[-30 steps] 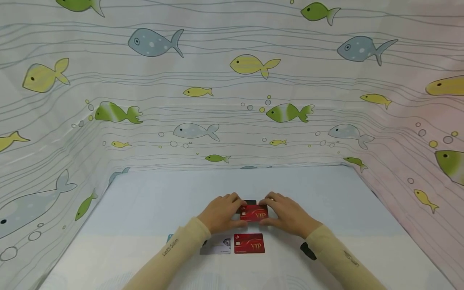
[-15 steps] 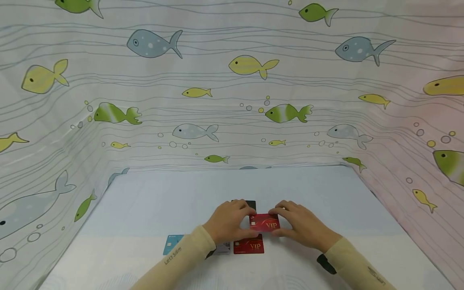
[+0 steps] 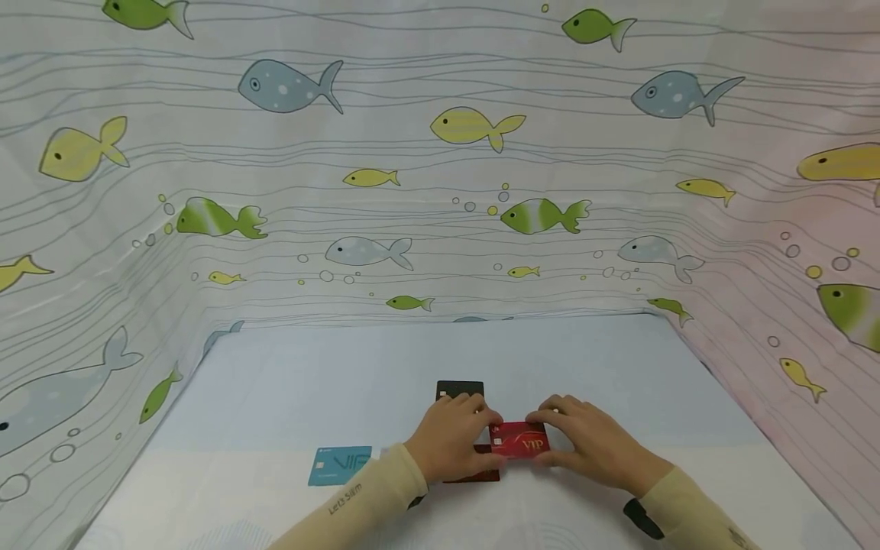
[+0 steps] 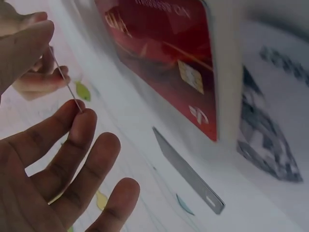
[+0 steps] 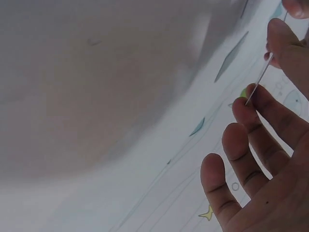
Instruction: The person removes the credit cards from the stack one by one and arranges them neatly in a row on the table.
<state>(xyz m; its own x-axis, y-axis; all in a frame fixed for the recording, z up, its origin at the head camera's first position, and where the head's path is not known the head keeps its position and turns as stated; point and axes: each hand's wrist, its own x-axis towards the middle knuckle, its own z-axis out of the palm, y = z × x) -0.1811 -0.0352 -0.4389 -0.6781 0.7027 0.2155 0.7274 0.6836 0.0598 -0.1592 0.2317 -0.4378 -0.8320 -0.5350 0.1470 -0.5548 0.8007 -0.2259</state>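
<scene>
A red VIP card (image 3: 519, 441) is held face up toward the head camera between both hands. My left hand (image 3: 454, 439) pinches its left edge between thumb and fingertips, and my right hand (image 3: 596, 443) pinches the right edge. Both wrist views show this card as a thin line, edge-on. Another red VIP card (image 4: 164, 58) lies on the table below the left hand, mostly covered by it in the head view. Just beyond the left hand lies a black card (image 3: 459, 388), its near part hidden by the fingers.
A light blue VIP card (image 3: 339, 466) lies on the table to the left of the left forearm. Beside the lying red card is a whitish card with a dark pattern (image 4: 268, 135), mostly behind the sleeve in the head view. Fish-printed cloth (image 3: 440, 168) surrounds the white table (image 3: 330, 367).
Both hands have carried the held red card rightward and nearer to the person, away from the black card. The blue card and more of the black card have come into sight.
</scene>
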